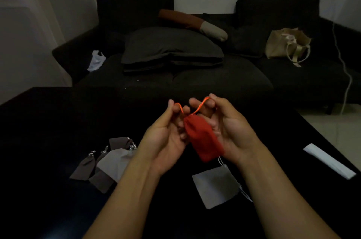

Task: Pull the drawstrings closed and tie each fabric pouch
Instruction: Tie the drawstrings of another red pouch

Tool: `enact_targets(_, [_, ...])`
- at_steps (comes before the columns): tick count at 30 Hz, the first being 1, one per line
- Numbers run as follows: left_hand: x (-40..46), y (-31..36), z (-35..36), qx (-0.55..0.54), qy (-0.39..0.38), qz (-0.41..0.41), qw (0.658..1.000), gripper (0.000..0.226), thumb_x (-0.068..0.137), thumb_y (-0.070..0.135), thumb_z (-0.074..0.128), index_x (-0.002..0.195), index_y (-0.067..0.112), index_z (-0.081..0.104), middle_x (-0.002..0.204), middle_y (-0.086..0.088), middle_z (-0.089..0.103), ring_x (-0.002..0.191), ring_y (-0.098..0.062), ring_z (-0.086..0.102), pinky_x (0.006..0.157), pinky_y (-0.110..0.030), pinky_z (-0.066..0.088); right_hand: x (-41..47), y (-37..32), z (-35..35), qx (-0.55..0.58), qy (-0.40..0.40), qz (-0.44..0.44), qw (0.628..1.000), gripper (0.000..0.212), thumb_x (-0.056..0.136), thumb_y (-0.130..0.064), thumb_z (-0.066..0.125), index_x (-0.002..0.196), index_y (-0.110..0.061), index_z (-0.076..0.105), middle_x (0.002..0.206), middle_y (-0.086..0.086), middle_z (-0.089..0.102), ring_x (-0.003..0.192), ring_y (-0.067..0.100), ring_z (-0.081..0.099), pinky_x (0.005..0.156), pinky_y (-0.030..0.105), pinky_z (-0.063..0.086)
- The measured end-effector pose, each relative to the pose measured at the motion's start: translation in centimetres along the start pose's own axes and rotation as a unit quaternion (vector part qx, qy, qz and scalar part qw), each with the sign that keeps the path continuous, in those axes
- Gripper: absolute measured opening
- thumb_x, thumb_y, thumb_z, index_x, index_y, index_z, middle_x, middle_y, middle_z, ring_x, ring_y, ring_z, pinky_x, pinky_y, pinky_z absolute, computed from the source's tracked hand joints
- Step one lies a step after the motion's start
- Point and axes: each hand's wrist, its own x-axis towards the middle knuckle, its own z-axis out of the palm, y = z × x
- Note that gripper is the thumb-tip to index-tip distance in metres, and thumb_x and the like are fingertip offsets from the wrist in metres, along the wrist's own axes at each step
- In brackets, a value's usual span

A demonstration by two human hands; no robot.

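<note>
A red fabric pouch [203,139] hangs between my two hands above the black table [48,121], its mouth gathered tight at the top. Two orange drawstrings [199,106] rise from the mouth in a V. My left hand [166,133] pinches the left string between thumb and fingertips. My right hand [224,123] pinches the right string, and its lower fingers curl behind the pouch. A flat grey pouch [214,186] with loose white strings lies on the table below the red one. Several grey and brown pouches [105,164] with knotted strings lie in a cluster at the left.
A folded white paper strip [330,160] lies near the table's right edge. Beyond the table stands a dark sofa [195,74] with cushions, a white plastic bag [96,60] and a beige tote bag [287,45]. A white cable [345,74] hangs at the right.
</note>
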Motion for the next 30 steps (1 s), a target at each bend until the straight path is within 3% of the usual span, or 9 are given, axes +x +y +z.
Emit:
enact_targets(2, [0.1,-0.4,0.0,0.040,0.011,0.020,0.999,0.023,0.082,0.045,0.068,0.078,0.022,0.066,0.086,-0.003,0.064,0.091,-0.026,0.049,0.100,-0.049,0.042,0.0,0.1,0.2,-0.031,0.019,-0.008,0.999,0.026,0.092,-0.029,0.051,0.069,-0.017,0.053,0.066,0.002,0.061,0.046,0.010,0.038,0.048,0.020,0.036])
enact_targets(3, [0.0,-0.5,0.1,0.075,0.025,0.029,0.996,0.024,0.086,0.043,0.064,0.076,0.021,0.067,0.081,-0.004,0.064,0.087,-0.025,0.052,0.098,-0.047,0.044,0.0,0.1,0.3,-0.062,0.037,-0.012,0.997,0.025,0.093,-0.028,0.050,0.071,-0.016,0.051,0.060,0.001,0.053,0.042,0.007,0.035,0.041,0.017,0.028])
enact_targets(4, [-0.2,-0.5,0.2,0.106,0.042,0.035,0.993,0.028,0.091,0.040,0.058,0.072,0.020,0.066,0.074,-0.002,0.063,0.076,-0.020,0.055,0.085,-0.036,0.048,0.0,0.1,0.2,-0.091,0.050,-0.017,0.994,0.026,0.095,-0.026,0.048,0.072,-0.016,0.049,0.057,0.000,0.047,0.040,0.006,0.032,0.038,0.016,0.022])
enact_targets(6, [-0.5,-0.5,0.8,0.150,0.069,0.056,0.985,0.034,0.099,0.032,0.049,0.069,0.018,0.060,0.061,0.001,0.057,0.057,-0.009,0.048,0.060,-0.022,0.040,0.0,0.0,0.1,-0.128,0.067,-0.021,0.989,0.028,0.099,-0.023,0.047,0.072,-0.015,0.047,0.055,-0.001,0.039,0.041,0.006,0.029,0.037,0.017,0.021])
enact_targets(9, [-0.2,-0.5,1.4,0.174,0.091,0.079,0.977,0.037,0.102,0.025,0.046,0.066,0.016,0.051,0.052,0.004,0.045,0.047,-0.006,0.037,0.048,-0.019,0.033,0.3,0.1,-0.1,-0.184,0.107,-0.044,0.976,0.031,0.101,-0.020,0.046,0.069,-0.016,0.046,0.054,-0.002,0.033,0.041,0.007,0.026,0.039,0.019,0.022])
enact_targets(21, [-0.2,-0.5,1.8,0.192,0.112,0.102,0.970,0.038,0.100,0.019,0.047,0.063,0.014,0.048,0.048,0.000,0.044,0.046,-0.011,0.041,0.048,-0.022,0.038,0.6,0.7,0.6,-0.272,0.135,-0.111,0.946,0.037,0.102,-0.016,0.043,0.064,-0.017,0.040,0.050,-0.002,0.030,0.036,0.004,0.026,0.034,0.015,0.024])
enact_targets(25, [-0.9,0.1,1.4,0.227,0.130,0.073,0.962,0.018,0.097,0.021,0.053,0.082,0.011,0.052,0.052,-0.007,0.056,0.048,-0.018,0.053,0.049,-0.025,0.045,0.5,0.5,0.2,-0.275,0.121,-0.113,0.947,0.035,0.099,-0.021,0.051,0.065,-0.017,0.043,0.052,-0.003,0.030,0.042,0.008,0.026,0.037,0.019,0.025])
enact_targets(27, [-1.1,0.1,1.2,0.300,0.132,0.090,0.941,0.007,0.094,0.013,0.058,0.094,0.006,0.059,0.054,-0.008,0.058,0.050,-0.017,0.054,0.047,-0.023,0.046,0.4,0.3,0.2,-0.277,0.119,-0.113,0.947,0.030,0.097,-0.024,0.055,0.070,-0.014,0.047,0.055,0.000,0.029,0.045,0.011,0.027,0.039,0.021,0.026])
enact_targets(30, [-1.3,0.1,0.5,0.448,0.122,0.120,0.877,0.015,0.089,0.002,0.062,0.100,0.008,0.071,0.066,-0.009,0.067,0.056,-0.018,0.063,0.056,-0.025,0.053,0.2,0.1,0.1,-0.286,0.102,-0.113,0.946,0.023,0.095,-0.014,0.056,0.073,-0.011,0.050,0.051,0.000,0.032,0.044,0.011,0.028,0.039,0.022,0.029])
